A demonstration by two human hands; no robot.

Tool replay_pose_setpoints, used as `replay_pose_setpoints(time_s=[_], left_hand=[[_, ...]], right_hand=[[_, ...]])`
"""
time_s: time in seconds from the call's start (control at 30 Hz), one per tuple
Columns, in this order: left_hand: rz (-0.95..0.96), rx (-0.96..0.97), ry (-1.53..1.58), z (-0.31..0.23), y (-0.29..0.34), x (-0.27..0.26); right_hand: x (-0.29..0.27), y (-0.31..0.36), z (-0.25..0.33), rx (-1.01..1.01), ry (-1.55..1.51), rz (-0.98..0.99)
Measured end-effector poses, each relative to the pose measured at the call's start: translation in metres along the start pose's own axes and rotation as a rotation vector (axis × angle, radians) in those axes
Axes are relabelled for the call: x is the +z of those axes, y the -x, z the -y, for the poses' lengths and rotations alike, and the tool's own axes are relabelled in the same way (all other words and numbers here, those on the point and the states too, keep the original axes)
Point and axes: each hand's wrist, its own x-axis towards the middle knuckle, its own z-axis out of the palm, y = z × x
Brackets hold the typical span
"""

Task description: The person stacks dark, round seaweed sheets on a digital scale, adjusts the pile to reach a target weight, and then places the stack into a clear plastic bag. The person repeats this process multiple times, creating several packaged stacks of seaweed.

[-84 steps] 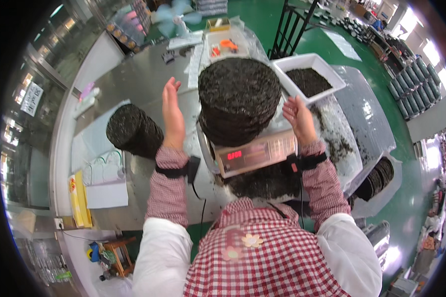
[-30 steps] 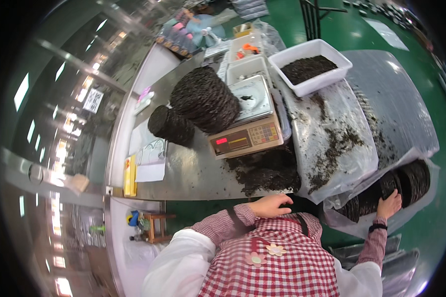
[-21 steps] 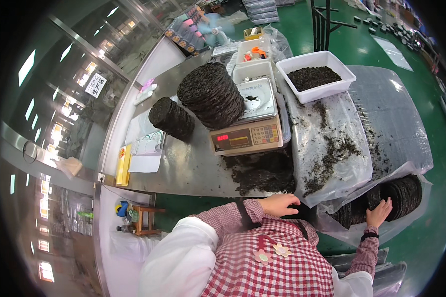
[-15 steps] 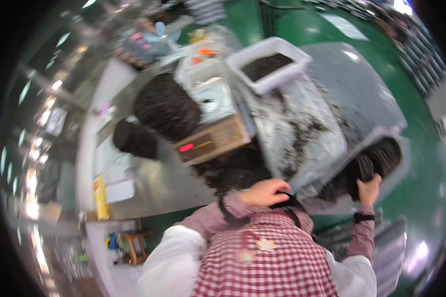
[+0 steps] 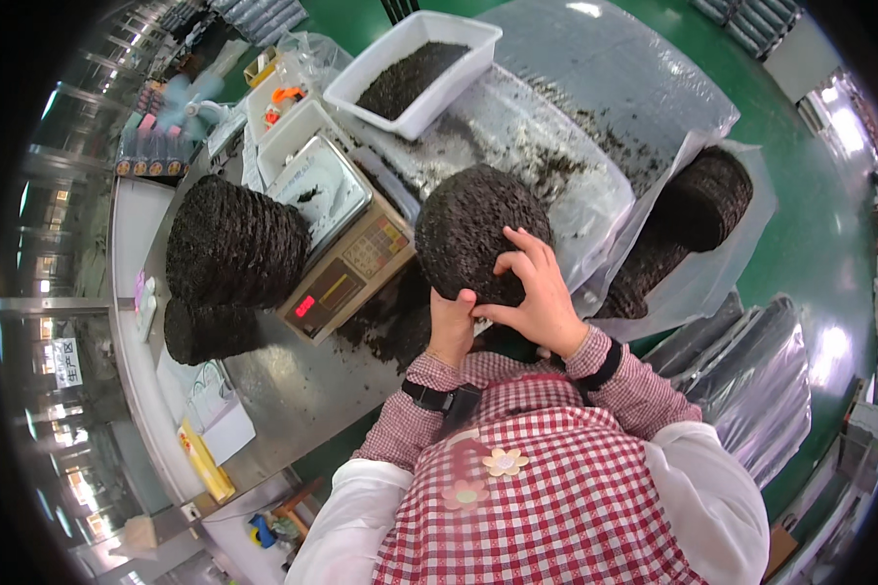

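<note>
In front of my chest I hold a round, dark, rough-faced disc (image 5: 480, 229) that looks like dried seaweed. My left hand (image 5: 450, 328) grips its lower edge, with the thumb on the near side and most fingers hidden behind. My right hand (image 5: 544, 304) has its thumb at the same edge near my left thumb, and its bent fingers rest on the disc's face. To the right, a clear plastic bag (image 5: 756, 210) lies open with stacks of similar dark discs (image 5: 704, 200) inside.
Left of the disc stands a digital scale (image 5: 346, 268) with a lit red display. Beside it are a tall stack of dark discs (image 5: 234, 244) and a shorter one (image 5: 205, 333). A white tub (image 5: 415, 73) holds dark crumbs. Loose crumbs (image 5: 380, 322) lie on the metal table.
My right hand has come from the bag of discs back to my front. Both hands now hold a disc there; the left was bare over my chest before. The view has shifted.
</note>
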Motion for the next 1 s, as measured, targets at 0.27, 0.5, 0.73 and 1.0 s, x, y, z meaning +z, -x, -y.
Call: replay_pose_setpoints(time_s=[0.27,0.5,0.73,1.0], left_hand=[[-0.319,0.013,-0.331,0.011,0.023,-0.064],[-0.244,-0.017,0.029,-0.017,0.033,-0.081],[-0.196,0.027,-0.115,-0.014,0.030,-0.052],[-0.241,0.026,-0.259,-0.010,0.034,-0.059]], right_hand=[[0.010,0.016,-0.064,0.221,-0.320,-0.029],[-0.025,0.002,-0.084,0.082,0.294,-0.018],[0.033,-0.007,0.008,-0.037,-0.107,0.158],[0.007,0.000,-0.017,0.118,-0.277,0.265]])
